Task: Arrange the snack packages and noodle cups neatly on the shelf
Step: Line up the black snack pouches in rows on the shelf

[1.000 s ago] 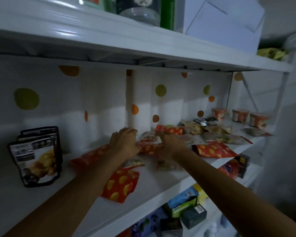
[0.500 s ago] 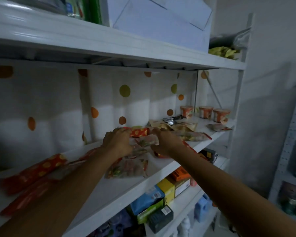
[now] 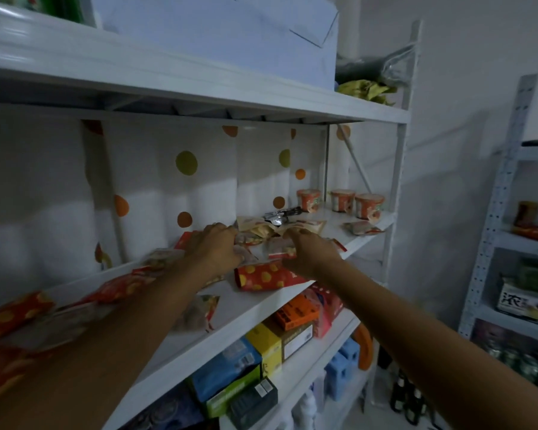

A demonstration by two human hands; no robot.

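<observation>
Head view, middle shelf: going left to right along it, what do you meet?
Red spotted packets at the left edge → left hand → red spotted packet at the front edge → right hand → small pale packet → rightmost noodle cup.

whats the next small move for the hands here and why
Probably gather the loose packets under both hands into one pile. The left hand and right hand rest on scattered snack packets mid-shelf, while the noodle cups already stand upright at the far end.
</observation>
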